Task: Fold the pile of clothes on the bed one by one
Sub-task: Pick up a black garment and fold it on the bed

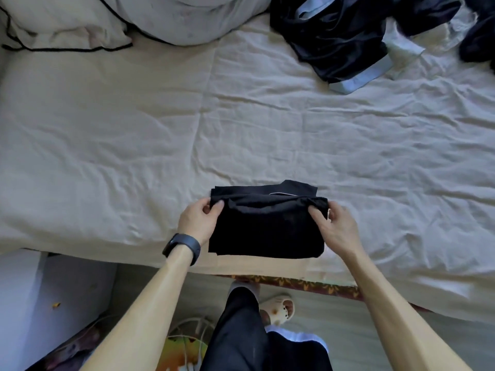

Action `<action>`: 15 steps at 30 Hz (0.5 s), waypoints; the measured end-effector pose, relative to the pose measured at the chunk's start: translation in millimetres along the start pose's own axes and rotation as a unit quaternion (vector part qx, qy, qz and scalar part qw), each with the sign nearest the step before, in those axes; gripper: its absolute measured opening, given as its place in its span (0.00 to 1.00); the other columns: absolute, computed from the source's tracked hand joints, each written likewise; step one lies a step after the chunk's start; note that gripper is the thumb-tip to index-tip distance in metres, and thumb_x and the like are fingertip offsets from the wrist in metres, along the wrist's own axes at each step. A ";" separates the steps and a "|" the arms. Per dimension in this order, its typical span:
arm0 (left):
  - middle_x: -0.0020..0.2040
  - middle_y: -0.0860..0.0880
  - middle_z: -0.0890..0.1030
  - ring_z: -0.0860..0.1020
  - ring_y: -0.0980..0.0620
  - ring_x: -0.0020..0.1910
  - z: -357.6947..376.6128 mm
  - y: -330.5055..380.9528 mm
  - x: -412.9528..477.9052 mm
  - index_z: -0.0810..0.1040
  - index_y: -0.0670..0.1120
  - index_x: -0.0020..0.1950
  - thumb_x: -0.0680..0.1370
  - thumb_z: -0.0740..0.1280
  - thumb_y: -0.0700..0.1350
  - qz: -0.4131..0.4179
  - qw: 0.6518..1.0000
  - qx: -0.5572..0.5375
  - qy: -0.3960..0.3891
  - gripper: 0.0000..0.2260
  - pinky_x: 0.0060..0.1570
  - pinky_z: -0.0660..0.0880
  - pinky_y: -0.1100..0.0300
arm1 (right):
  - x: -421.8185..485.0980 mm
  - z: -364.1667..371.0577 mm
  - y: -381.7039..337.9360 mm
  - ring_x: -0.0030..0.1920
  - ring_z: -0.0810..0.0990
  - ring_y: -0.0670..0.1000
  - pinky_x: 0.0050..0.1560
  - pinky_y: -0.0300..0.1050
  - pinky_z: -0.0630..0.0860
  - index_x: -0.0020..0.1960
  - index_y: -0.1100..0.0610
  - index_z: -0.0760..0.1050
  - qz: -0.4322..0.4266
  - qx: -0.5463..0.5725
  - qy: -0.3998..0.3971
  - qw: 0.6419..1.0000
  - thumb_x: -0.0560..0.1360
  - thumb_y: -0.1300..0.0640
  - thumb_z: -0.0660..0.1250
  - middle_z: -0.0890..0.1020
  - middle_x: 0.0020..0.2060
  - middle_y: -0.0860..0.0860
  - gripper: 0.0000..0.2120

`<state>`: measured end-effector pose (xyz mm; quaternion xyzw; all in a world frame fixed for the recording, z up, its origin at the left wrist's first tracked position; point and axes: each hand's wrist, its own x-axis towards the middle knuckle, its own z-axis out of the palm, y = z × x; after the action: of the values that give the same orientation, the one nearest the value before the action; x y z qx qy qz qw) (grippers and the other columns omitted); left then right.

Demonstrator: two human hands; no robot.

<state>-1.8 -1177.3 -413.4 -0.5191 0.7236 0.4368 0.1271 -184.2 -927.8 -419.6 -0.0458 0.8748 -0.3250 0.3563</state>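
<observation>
One folded black garment (267,228) is laid on the bed (120,129) at lower centre, near the edge. Its two upper corners are pinched, one by the left grip (199,218), one by the right grip (334,226). One dark pile (340,36) is seen at upper right.

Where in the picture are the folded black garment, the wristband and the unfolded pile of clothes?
folded black garment (267,228), head view, middle of top layer.
wristband (184,245), head view, dark band on left wrist.
pile of clothes (334,38), head view, dark cloth near its middle.
</observation>
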 end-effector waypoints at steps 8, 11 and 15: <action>0.39 0.46 0.74 0.75 0.40 0.42 28.3 6.3 49.6 0.70 0.42 0.50 0.85 0.50 0.56 -0.067 0.996 0.035 0.057 0.19 0.40 0.68 0.51 | 50.5 45.4 -13.6 0.44 0.74 0.59 0.45 0.52 0.66 0.50 0.54 0.69 0.065 -0.017 0.076 0.995 0.86 0.44 0.52 0.75 0.37 0.49 0.15; 0.41 0.46 0.75 0.73 0.41 0.41 31.9 4.5 65.3 0.68 0.45 0.51 0.85 0.47 0.59 -0.069 0.989 0.114 0.058 0.20 0.41 0.69 0.51 | 61.2 58.0 -8.0 0.48 0.76 0.63 0.46 0.54 0.67 0.52 0.54 0.69 0.098 -0.054 0.085 0.990 0.85 0.41 0.49 0.77 0.40 0.55 0.19; 0.42 0.46 0.74 0.71 0.42 0.41 32.1 5.7 78.9 0.72 0.47 0.52 0.83 0.47 0.63 -0.087 0.982 0.161 0.051 0.23 0.42 0.68 0.52 | 73.3 64.0 -7.5 0.55 0.78 0.65 0.49 0.54 0.68 0.59 0.53 0.72 0.136 -0.114 0.084 0.980 0.84 0.38 0.47 0.82 0.52 0.61 0.23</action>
<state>-49.3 -1202.8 -479.7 -0.5742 0.7423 0.2749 0.2090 -197.9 -990.8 -492.8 0.0611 0.9310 -0.1740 0.3149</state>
